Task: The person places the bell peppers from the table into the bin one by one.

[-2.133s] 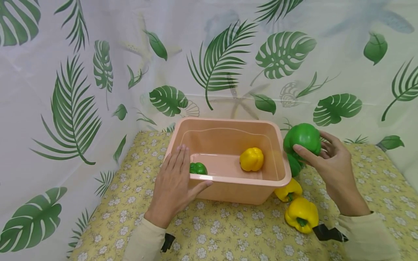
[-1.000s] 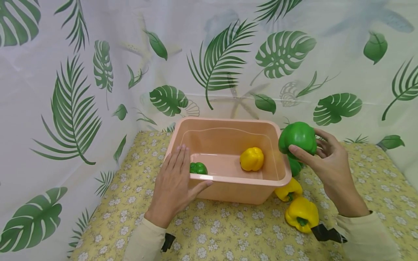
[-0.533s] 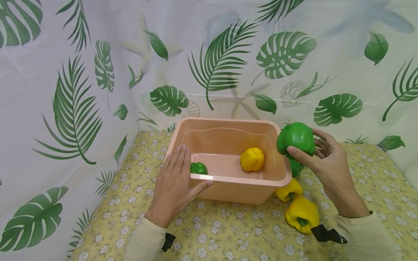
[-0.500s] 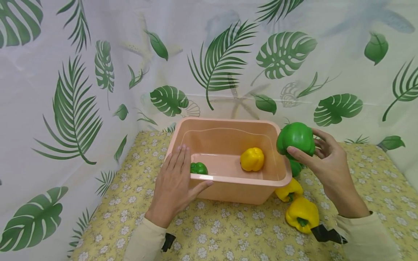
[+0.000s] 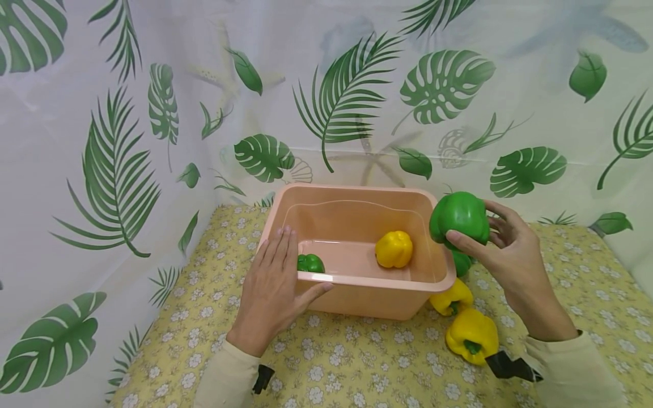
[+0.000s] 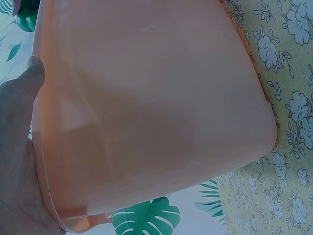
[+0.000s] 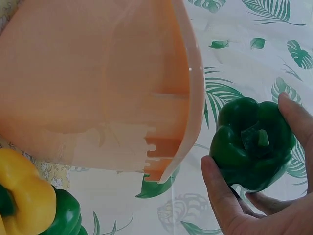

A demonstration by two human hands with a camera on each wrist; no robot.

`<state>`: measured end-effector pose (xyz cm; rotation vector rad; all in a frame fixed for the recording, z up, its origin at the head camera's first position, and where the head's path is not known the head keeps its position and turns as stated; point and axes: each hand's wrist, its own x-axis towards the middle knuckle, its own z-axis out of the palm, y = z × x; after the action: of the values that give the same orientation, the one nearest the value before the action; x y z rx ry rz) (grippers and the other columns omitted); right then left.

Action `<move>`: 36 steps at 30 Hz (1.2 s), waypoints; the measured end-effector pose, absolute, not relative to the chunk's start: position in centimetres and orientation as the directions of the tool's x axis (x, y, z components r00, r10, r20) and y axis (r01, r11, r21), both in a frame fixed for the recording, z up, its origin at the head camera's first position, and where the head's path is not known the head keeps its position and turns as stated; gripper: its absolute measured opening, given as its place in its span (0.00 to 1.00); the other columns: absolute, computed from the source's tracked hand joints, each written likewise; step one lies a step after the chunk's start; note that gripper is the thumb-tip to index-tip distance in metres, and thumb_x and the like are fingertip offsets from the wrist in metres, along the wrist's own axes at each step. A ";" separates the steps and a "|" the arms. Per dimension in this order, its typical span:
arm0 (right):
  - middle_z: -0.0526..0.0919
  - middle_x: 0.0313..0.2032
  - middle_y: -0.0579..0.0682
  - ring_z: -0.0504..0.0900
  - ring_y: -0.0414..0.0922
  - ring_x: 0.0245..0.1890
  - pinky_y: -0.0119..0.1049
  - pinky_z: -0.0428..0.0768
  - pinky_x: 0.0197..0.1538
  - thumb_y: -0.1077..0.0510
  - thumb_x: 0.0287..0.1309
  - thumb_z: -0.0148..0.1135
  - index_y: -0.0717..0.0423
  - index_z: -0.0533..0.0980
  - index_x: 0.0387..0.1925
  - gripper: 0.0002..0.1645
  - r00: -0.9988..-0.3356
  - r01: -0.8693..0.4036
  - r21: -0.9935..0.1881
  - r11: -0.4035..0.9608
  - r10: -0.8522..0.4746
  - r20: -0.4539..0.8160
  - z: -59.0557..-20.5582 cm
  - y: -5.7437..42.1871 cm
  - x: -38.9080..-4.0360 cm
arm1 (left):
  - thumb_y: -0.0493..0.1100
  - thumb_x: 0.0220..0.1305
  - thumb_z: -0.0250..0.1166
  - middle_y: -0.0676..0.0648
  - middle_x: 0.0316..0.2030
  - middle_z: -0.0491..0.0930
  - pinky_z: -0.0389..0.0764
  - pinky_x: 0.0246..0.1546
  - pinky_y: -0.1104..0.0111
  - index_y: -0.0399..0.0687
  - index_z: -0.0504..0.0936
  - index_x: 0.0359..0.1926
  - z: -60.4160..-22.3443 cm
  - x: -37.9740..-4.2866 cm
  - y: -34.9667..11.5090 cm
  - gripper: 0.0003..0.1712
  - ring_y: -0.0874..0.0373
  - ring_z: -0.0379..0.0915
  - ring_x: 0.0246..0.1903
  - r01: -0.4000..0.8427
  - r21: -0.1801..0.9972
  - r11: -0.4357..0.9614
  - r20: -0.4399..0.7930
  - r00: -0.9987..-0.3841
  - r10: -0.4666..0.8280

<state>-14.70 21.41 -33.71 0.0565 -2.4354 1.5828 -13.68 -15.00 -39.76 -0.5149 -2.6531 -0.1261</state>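
My right hand [image 5: 510,249] grips a green bell pepper [image 5: 459,220] between thumb and fingers, just over the right rim of a pink plastic bin [image 5: 357,294]. In the right wrist view, the held bell pepper [image 7: 254,142] shows its stem, and the bin wall [image 7: 98,88] is beside it. My left hand [image 5: 272,286] lies with straight fingers across the bin's front left corner, thumb along the front rim. Inside the bin sit a yellow bell pepper [image 5: 394,249] on the right and a green bell pepper [image 5: 310,263] at front left, partly hidden by the rim.
Outside the bin's right side lie two yellow bell peppers [image 5: 471,336] and a green bell pepper [image 5: 461,262], partly covered by the held one. A yellow floral cloth [image 5: 331,362] covers the table. Leaf-patterned curtains [image 5: 204,141] stand behind and at the left.
My right hand has carried the green bell pepper slightly left, from beside the bin to over its right rim. The left hand and the bin have stayed in place.
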 end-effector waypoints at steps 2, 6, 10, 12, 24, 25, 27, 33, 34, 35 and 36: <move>0.70 0.64 0.54 0.73 0.38 0.55 0.19 0.79 0.47 0.55 0.64 0.70 0.45 0.58 0.78 0.47 -0.972 -0.161 -0.897 0.412 0.092 0.217 -33.7 21.4 -14.7 | 0.82 0.65 0.42 0.35 0.77 0.50 0.50 0.78 0.54 0.31 0.50 0.77 -39.7 -13.7 -15.0 0.64 0.43 0.50 0.76 0.376 0.007 0.927 0.430 -0.838 0.337; 0.70 0.63 0.52 0.73 0.38 0.55 0.18 0.79 0.47 0.56 0.64 0.70 0.46 0.57 0.78 0.47 -0.974 -0.156 -0.897 0.413 0.089 0.210 -33.7 21.5 -14.7 | 0.82 0.65 0.43 0.35 0.77 0.50 0.50 0.78 0.54 0.31 0.50 0.77 -39.7 -13.7 -15.0 0.64 0.43 0.48 0.77 0.377 0.011 0.926 0.431 -0.837 0.336; 0.71 0.60 0.48 0.73 0.37 0.54 0.18 0.79 0.46 0.56 0.63 0.70 0.48 0.56 0.79 0.48 -0.973 -0.154 -0.896 0.417 0.092 0.210 -33.8 21.5 -14.7 | 0.82 0.65 0.43 0.35 0.77 0.50 0.50 0.78 0.54 0.31 0.50 0.77 -39.8 -13.7 -15.0 0.64 0.44 0.48 0.77 0.379 0.012 0.925 0.436 -0.835 0.336; 0.71 0.59 0.48 0.74 0.37 0.53 0.18 0.79 0.46 0.56 0.63 0.70 0.48 0.56 0.79 0.48 -0.973 -0.157 -0.894 0.419 0.092 0.213 -33.8 21.4 -14.8 | 0.82 0.65 0.43 0.35 0.77 0.50 0.50 0.78 0.54 0.31 0.50 0.77 -39.8 -13.7 -15.0 0.64 0.44 0.48 0.77 0.379 0.012 0.925 0.439 -0.834 0.336; 0.78 0.60 0.45 0.79 0.34 0.52 0.20 0.81 0.47 0.59 0.64 0.70 0.48 0.64 0.74 0.41 -0.954 -0.252 -0.880 0.401 0.051 0.297 -33.5 21.5 -14.5 | 0.82 0.65 0.39 0.36 0.77 0.51 0.50 0.78 0.53 0.32 0.51 0.77 -39.9 -13.7 -15.0 0.64 0.44 0.50 0.76 0.377 0.022 0.926 0.440 -0.836 0.329; 0.78 0.60 0.45 0.79 0.34 0.52 0.19 0.81 0.47 0.58 0.64 0.70 0.48 0.64 0.75 0.41 -0.954 -0.249 -0.879 0.406 0.055 0.295 -33.5 21.5 -14.5 | 0.82 0.65 0.38 0.36 0.77 0.50 0.50 0.78 0.53 0.32 0.51 0.77 -39.8 -13.6 -15.0 0.63 0.44 0.50 0.76 0.377 0.021 0.926 0.437 -0.837 0.330; 0.77 0.60 0.45 0.79 0.34 0.53 0.20 0.81 0.47 0.58 0.64 0.70 0.48 0.64 0.75 0.41 -0.954 -0.245 -0.879 0.409 0.059 0.293 -33.5 21.4 -14.4 | 0.81 0.65 0.42 0.36 0.77 0.50 0.49 0.78 0.54 0.32 0.51 0.78 -39.8 -13.6 -15.0 0.62 0.44 0.49 0.76 0.374 0.013 0.927 0.427 -0.841 0.333; 0.77 0.60 0.44 0.79 0.34 0.53 0.20 0.82 0.47 0.59 0.64 0.70 0.48 0.63 0.75 0.41 -0.954 -0.250 -0.885 0.394 0.054 0.293 -33.5 21.6 -14.4 | 0.78 0.65 0.52 0.36 0.77 0.50 0.49 0.78 0.54 0.32 0.51 0.78 -39.7 -13.6 -15.0 0.62 0.44 0.49 0.76 0.372 0.004 0.928 0.421 -0.843 0.335; 0.77 0.60 0.44 0.79 0.34 0.53 0.21 0.82 0.47 0.60 0.64 0.69 0.48 0.64 0.75 0.41 -0.954 -0.252 -0.886 0.389 0.054 0.295 -33.4 21.6 -14.4 | 0.78 0.65 0.51 0.36 0.77 0.50 0.49 0.78 0.54 0.32 0.51 0.78 -39.7 -13.6 -15.0 0.62 0.44 0.50 0.76 0.372 0.008 0.928 0.424 -0.842 0.334; 0.77 0.60 0.43 0.79 0.34 0.53 0.21 0.82 0.47 0.60 0.64 0.69 0.48 0.64 0.74 0.41 -0.954 -0.254 -0.887 0.385 0.053 0.296 -33.4 21.7 -14.4 | 0.79 0.65 0.51 0.36 0.77 0.50 0.49 0.78 0.54 0.32 0.51 0.78 -39.7 -13.6 -15.0 0.62 0.44 0.50 0.76 0.373 0.009 0.928 0.427 -0.840 0.334; 0.77 0.59 0.42 0.79 0.35 0.53 0.21 0.82 0.47 0.60 0.64 0.69 0.48 0.64 0.74 0.41 -0.953 -0.257 -0.888 0.382 0.054 0.299 -33.4 21.7 -14.4 | 0.79 0.65 0.50 0.36 0.77 0.50 0.49 0.78 0.54 0.32 0.51 0.78 -39.7 -13.6 -15.0 0.62 0.44 0.50 0.76 0.374 0.011 0.927 0.429 -0.839 0.334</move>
<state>-14.38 21.67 -33.40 0.1788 -2.3661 1.5954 -13.60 -15.02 -39.70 -0.5125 -2.6562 -0.1310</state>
